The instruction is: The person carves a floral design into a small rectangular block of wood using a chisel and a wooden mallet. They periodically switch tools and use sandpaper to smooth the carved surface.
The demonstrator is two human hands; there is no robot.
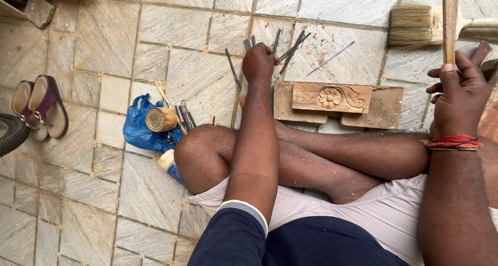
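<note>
Fingers of the left hand [258, 63] are curled down over a cluster of metal chisels [284, 51] on the tiled floor [104, 43], closed on them, though which one they hold I cannot tell. Fingers of the right hand [459, 92] are wrapped round an upright wooden handle [450, 22], thumb pressed against it, with red thread bands [452, 141] at that wrist.

Between the two hands, just below the left fingers, lies the carved wooden panel [332, 97], a flower and scroll cut into it, resting on a larger plank [384, 110] beside the person's crossed legs. Above the right fingers, a broad bristle brush [415, 25] lies on the tiles. Off to the left of the left fingers sits a blue plastic bag [137, 128] with a round tin [160, 119] touching it, and farther left a pair of sandals [41, 108]. One loose chisel [330, 57] lies apart, between the hands.
</note>
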